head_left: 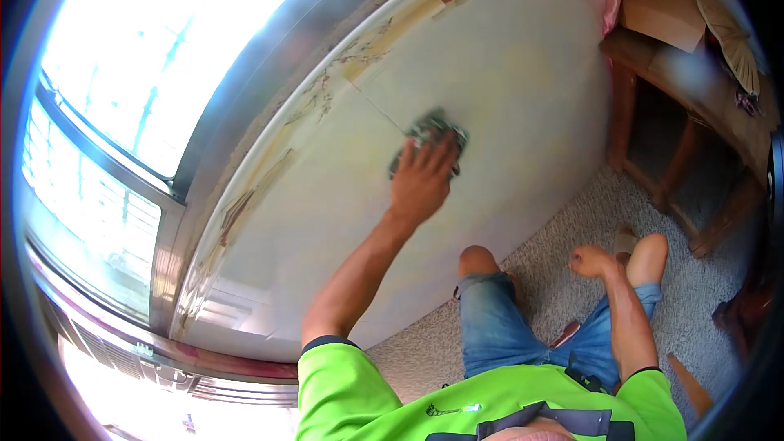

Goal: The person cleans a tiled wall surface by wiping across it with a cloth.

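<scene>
My left hand (423, 173) reaches forward onto a pale, glossy panel (506, 98) with painted branches and brown shapes along its far edge. Under its fingers lies a dark, patterned cloth (437, 126), pressed flat against the panel and slightly blurred. My right hand (593, 262) is closed in a fist near my right knee, away from the panel, and nothing shows in it.
A bright window (163, 57) with a metal frame runs along the left. At the upper right, a wooden chair (653, 65) carries a cardboard box (665, 2) and a folding fan (729, 39). Grey carpet (539, 302) lies around my legs.
</scene>
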{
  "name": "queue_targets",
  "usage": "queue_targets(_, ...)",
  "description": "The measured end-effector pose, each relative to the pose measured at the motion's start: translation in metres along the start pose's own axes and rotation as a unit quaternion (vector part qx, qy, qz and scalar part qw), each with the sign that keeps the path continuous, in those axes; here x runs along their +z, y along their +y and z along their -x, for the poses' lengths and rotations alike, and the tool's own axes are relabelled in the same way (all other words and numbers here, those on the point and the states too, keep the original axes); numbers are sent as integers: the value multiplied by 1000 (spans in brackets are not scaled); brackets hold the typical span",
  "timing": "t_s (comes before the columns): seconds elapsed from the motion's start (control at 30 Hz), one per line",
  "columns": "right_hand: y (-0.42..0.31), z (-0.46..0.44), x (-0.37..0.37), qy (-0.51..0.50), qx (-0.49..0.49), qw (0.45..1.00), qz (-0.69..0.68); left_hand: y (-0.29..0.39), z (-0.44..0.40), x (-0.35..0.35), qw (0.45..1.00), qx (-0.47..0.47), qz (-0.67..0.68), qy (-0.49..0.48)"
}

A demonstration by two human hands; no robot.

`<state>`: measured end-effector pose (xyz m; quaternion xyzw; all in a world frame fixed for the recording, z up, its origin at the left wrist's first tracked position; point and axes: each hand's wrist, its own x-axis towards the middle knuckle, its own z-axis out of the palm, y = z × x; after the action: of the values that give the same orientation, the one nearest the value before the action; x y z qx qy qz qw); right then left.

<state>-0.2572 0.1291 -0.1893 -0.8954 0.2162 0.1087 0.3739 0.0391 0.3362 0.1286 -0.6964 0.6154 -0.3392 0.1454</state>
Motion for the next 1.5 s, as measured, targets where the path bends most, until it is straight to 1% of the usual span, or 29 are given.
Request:
queue_targets(0.07,-1,0,0,3,0,1000,0,10,18,19,999,36,17,-24)
queue_targets(0.13,-3,3,-3,-20,21,1000,-9,4,16,15,999,37,17,-23)
queue_targets(0.2,-3,4,-2,-1,13,1000,-1,-9,7,4,999,41,18,-25)
queue_targets(0.27,-1,0,1,12,5,1000,8,-29,-25,-32,998,-30,19,53)
queue_targets(0.33,8,-6,9,15,-3,1000,-5,-42,-58,-64,991,-77,1,113)
queue_targets(0.37,8,-5,11,11,0,1000,-5,-46,-71,-70,991,-77,5,110)
queue_targets(0.43,9,-5,8,12,4,1000,-7,-51,-94,-71,982,-69,-11,174)
queue_targets(0.47,9,-4,7,11,9,1000,-7,-49,-103,-65,982,-68,-6,174)
queue_targets(0.53,8,-3,5,-10,35,999,-32,-35,-117,-45,986,-32,12,165)
queue_targets(0.6,5,2,0,-1,30,999,-15,-11,-119,-20,988,-15,10,151)
queue_targets(0.63,4,6,-3,8,24,1000,2,2,-114,1,994,23,6,111)
queue_targets(0.67,5,7,-4,9,27,1000,2,13,-106,19,996,62,1,71)
queue_targets(0.73,5,7,-4,2,28,999,19,32,-74,45,995,92,12,30)
queue_targets(0.8,5,9,-3,10,27,1000,6,43,-34,60,994,109,3,-6)
queue_targets(0.83,4,10,-2,17,25,1000,-5,45,-14,58,994,113,2,-5)
queue_targets(0.9,-6,12,-8,9,26,1000,-1,37,19,52,992,98,54,-63)
queue_targets(0.93,-8,11,-10,-1,26,1000,7,27,24,46,992,100,53,-62)
queue_targets(1.0,-5,5,-4,2,9,1000,-1,5,31,31,997,62,-10,-33)
queue_targets(1.07,-4,0,2,1,-7,1000,-9,-17,10,-8,1000,8,6,6)
queue_targets(1.13,-8,-5,-1,-36,13,999,-10,-29,-27,-45,998,-51,-8,46)
queue_targets(1.2,-10,-4,-2,-22,13,1000,-14,-37,-64,-56,992,-61,-15,110)
queue_targets(1.23,-9,-1,-2,-8,11,1000,-15,-36,-82,-58,992,-59,-11,110)
queue_targets(1.3,-9,3,-5,5,11,1000,-19,-29,-121,-54,987,-45,13,151)
queue_targets(1.33,-7,6,-6,16,6,1000,-22,-23,-139,-46,987,-45,17,152)
queue_targets(1.4,-5,6,-8,4,9,1000,-20,-6,-170,-23,985,-9,29,171)
queue_targets(1.47,-7,7,-13,-6,7,1000,-20,21,-188,10,990,9,38,135)
queue_targets(1.5,-11,12,-19,-18,20,999,-21,38,-189,25,994,32,18,100)
